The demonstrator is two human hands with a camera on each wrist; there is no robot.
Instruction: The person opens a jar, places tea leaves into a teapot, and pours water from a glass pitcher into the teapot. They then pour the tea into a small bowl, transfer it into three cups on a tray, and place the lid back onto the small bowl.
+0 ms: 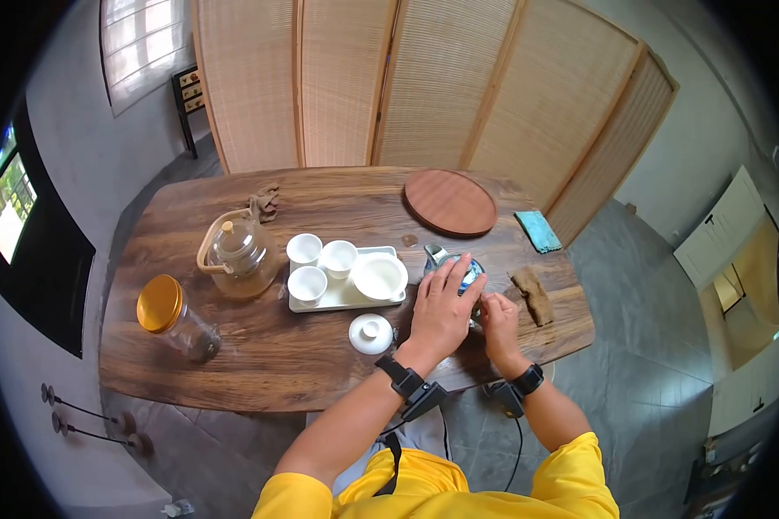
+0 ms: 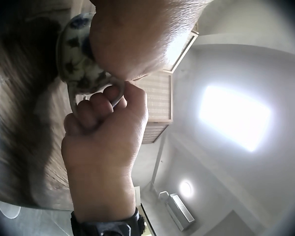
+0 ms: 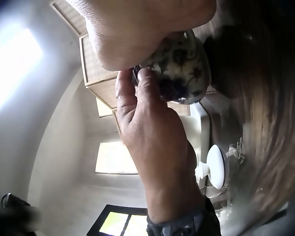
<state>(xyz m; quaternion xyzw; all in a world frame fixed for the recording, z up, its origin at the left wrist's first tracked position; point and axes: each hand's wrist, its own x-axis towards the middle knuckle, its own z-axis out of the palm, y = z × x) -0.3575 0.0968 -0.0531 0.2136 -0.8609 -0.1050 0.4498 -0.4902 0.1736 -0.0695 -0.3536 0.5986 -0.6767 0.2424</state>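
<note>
A small blue-and-white floral teapot (image 1: 474,273) stands near the front of the wooden table, its spout (image 1: 435,253) pointing to the far left. My left hand (image 1: 441,304) lies over its top, fingers stretched across the lid area and partly covering it. The left fingertips also show against the pot's top in the right wrist view. At the near right side, my right hand (image 1: 498,325) grips the handle; the left wrist view shows those fingers curled through the handle loop (image 2: 119,94). Left of the hands is a white knobbed lid (image 1: 370,334).
A white tray (image 1: 346,303) carries several white cups and a larger bowl. Further left stand a glass kettle (image 1: 242,259) and a gold-lidded jar (image 1: 160,304). A round wooden tray (image 1: 452,201), turquoise cloth (image 1: 538,231) and brown cloth (image 1: 533,296) lie around the teapot.
</note>
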